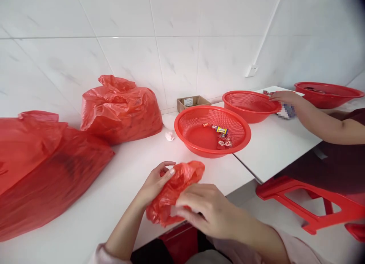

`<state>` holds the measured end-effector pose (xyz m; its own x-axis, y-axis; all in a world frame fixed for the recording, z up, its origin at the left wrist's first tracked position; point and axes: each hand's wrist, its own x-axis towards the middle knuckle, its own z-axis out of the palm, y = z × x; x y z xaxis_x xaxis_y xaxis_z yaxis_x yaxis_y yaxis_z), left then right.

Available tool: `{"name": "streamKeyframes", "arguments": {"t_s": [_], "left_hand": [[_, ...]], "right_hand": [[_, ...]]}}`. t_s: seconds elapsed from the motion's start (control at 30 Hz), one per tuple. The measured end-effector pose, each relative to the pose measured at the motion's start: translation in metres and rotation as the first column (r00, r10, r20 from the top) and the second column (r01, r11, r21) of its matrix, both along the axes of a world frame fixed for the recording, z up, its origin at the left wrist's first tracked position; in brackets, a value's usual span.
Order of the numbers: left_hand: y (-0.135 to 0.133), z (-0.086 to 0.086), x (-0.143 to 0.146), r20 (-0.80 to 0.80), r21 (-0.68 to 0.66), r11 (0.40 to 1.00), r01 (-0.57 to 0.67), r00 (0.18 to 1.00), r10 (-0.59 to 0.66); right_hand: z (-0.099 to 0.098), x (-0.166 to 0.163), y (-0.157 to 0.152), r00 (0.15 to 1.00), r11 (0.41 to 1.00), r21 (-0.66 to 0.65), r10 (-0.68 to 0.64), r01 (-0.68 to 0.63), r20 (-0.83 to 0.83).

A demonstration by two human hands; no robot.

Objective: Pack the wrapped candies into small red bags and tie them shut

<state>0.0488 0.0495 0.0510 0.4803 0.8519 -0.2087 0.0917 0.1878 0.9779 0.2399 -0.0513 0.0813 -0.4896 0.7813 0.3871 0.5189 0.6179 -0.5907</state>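
A crumpled red plastic bag [168, 199] is between my two hands at the table's front edge. My left hand [156, 182] grips its left side, thumb on top and fingers behind. My right hand [203, 207] pinches at the bag's right side, fingers bent and slightly blurred. What the bag contains, if anything, is hidden. Just beyond my hands stands a red plastic basket [182, 136] with several small wrapped candies [222, 131] lying in its right half.
Two large filled red bags [122, 112] stand at the left. Behind the basket are a small cardboard box [180, 105] and a crumpled tissue [169, 136]. At right, a co-worker's arm [313, 119] reaches over a second red basket [236, 112]; a red stool [285, 186] stands below.
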Motion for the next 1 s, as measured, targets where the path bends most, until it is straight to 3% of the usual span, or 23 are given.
{"name": "streamKeyframes", "arguments": {"t_s": [0.1,0.23,0.3,0.37,0.43,0.47,0.53,0.6,0.67,0.73,0.77,0.83,0.93,1.0], "left_hand": [[0.001,-0.011,-0.004,0.150,-0.116,0.993,0.010,0.989,0.008],[0.001,-0.021,-0.009,0.204,-0.171,0.984,-0.052,0.975,0.087],[0.004,-0.025,-0.012,0.227,-0.174,0.976,-0.128,0.960,0.166],[0.010,-0.027,-0.016,0.244,-0.165,0.961,-0.220,0.935,0.256],[0.016,-0.028,-0.019,0.254,-0.153,0.945,-0.288,0.913,0.320],[0.017,-0.028,-0.019,0.258,-0.147,0.942,-0.303,0.907,0.332],[0.015,-0.026,-0.018,0.264,-0.133,0.944,-0.303,0.907,0.328],[0.010,-0.024,-0.013,0.270,-0.117,0.950,-0.290,0.911,0.312],[0.004,-0.022,-0.009,0.277,-0.102,0.952,-0.289,0.911,0.306],[0.003,-0.021,-0.009,0.280,-0.091,0.944,-0.318,0.901,0.331],[0.005,-0.022,-0.011,0.279,-0.088,0.933,-0.349,0.890,0.360],[0.010,-0.023,-0.018,0.274,-0.080,0.895,-0.438,0.854,0.442],[0.019,-0.026,-0.031,0.266,-0.063,0.831,-0.553,0.793,0.548],[0.020,-0.026,-0.033,0.257,-0.043,0.814,-0.579,0.781,0.569]], "right_hand": [[-0.035,-0.011,0.027,0.983,0.981,0.082,-0.181,0.178,0.031],[-0.062,-0.020,0.035,0.957,0.973,-0.072,-0.203,0.221,0.205],[-0.063,-0.025,0.026,0.938,0.972,-0.167,-0.105,0.167,0.331],[-0.058,-0.029,0.014,0.921,0.960,-0.278,0.094,0.016,0.377],[-0.048,-0.029,0.006,0.911,0.910,-0.373,0.298,-0.182,0.284],[-0.042,-0.028,0.006,0.921,0.896,-0.375,0.331,-0.239,0.203],[-0.030,-0.024,0.012,0.980,0.941,-0.283,0.199,-0.185,0.021],[-0.021,-0.023,0.025,0.986,0.994,-0.096,-0.065,0.051,-0.152],[-0.020,-0.027,0.036,0.946,0.967,0.073,-0.223,0.246,-0.235],[-0.025,-0.036,0.038,0.952,0.953,0.119,-0.257,0.278,-0.165],[-0.029,-0.041,0.034,0.970,0.968,0.086,-0.227,0.234,-0.083],[-0.035,-0.049,0.019,0.995,0.999,-0.024,-0.039,0.042,0.090],[-0.032,-0.054,-0.008,0.921,0.952,-0.116,0.303,-0.282,0.246],[-0.021,-0.054,-0.015,0.934,0.956,-0.106,0.289,-0.272,0.209]]}}
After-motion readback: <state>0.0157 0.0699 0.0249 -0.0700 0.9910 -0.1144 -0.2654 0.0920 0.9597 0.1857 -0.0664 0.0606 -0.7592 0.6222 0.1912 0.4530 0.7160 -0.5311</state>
